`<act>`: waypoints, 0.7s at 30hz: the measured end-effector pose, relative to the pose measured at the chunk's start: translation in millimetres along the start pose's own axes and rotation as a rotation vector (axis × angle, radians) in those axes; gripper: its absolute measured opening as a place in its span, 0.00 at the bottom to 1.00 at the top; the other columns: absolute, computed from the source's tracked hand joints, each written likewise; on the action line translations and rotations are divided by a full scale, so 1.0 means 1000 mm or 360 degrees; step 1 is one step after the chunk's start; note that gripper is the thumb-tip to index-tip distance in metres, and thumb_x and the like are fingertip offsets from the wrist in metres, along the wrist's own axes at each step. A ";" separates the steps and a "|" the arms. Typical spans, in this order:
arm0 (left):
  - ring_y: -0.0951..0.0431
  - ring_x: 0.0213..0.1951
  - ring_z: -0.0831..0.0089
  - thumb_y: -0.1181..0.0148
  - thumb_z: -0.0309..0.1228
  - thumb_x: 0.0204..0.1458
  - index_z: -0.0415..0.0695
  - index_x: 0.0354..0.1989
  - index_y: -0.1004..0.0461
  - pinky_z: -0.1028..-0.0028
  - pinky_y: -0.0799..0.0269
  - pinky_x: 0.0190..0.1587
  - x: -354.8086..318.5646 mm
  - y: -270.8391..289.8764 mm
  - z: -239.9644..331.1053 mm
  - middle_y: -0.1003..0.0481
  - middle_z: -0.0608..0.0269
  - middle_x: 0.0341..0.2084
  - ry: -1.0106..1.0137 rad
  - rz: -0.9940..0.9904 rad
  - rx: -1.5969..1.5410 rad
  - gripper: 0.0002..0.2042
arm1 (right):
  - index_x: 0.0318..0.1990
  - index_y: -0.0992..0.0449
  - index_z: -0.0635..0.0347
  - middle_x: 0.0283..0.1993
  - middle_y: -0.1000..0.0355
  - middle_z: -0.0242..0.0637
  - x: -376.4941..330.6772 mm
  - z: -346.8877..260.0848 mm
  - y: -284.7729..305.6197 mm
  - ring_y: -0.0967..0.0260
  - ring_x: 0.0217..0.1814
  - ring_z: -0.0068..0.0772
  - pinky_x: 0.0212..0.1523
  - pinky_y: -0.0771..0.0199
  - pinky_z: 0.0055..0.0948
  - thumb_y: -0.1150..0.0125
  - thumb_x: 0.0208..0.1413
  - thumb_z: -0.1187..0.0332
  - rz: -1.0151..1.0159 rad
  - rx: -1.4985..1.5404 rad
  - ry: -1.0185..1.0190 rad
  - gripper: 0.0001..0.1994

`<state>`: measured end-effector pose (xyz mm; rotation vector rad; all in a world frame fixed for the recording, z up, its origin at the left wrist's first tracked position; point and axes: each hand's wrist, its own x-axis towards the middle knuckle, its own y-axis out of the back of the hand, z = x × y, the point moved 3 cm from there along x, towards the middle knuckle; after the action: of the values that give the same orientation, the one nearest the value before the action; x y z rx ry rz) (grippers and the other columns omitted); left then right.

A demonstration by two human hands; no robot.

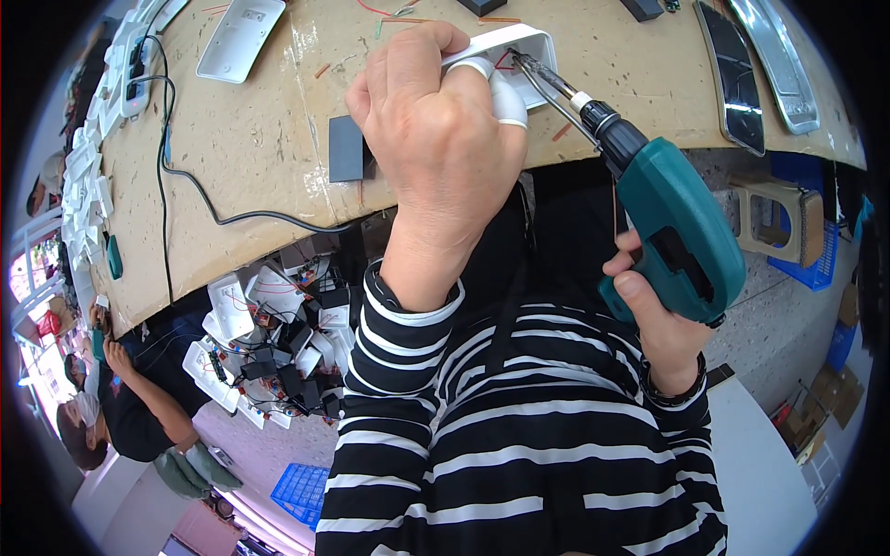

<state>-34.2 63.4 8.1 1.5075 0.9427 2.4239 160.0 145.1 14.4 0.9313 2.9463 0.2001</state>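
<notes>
My left hand (438, 134) grips a white plastic housing (540, 48) over the bench, its fingers curled around the near wall. White finger covers (507, 100) show on its fingertips. My right hand (660, 320) is wrapped around the handle of a green soldering gun (684, 222). The gun's metal tip and the thin feed tube beside it reach into the housing's open side. There a short red wire (503, 63) shows close to the tip. Whether tip and wire touch is too small to tell, and my left hand hides part of the inside.
On the bench (278, 139) lie a black block (346, 148), a white shell (239, 39), a black cable (269, 215), a phone (732, 79) and a metal tray (786, 74). Wired white housings (278, 343) are heaped below the edge. A co-worker (139, 398) sits at left.
</notes>
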 end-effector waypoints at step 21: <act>0.33 0.33 0.66 0.43 0.24 0.28 0.37 0.14 0.30 0.69 0.45 0.38 0.001 0.000 0.000 0.33 0.61 0.29 0.0044 -0.0021 0.0001 0.04 | 0.54 0.40 0.66 0.47 0.33 0.49 -0.003 0.002 0.002 0.29 0.37 0.30 0.39 0.27 0.27 0.41 0.46 0.75 -0.0057 0.0044 0.0090 0.26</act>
<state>-34.7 63.1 8.5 1.4667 0.9557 2.4418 163.4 145.4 13.2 0.8903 3.0221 0.1877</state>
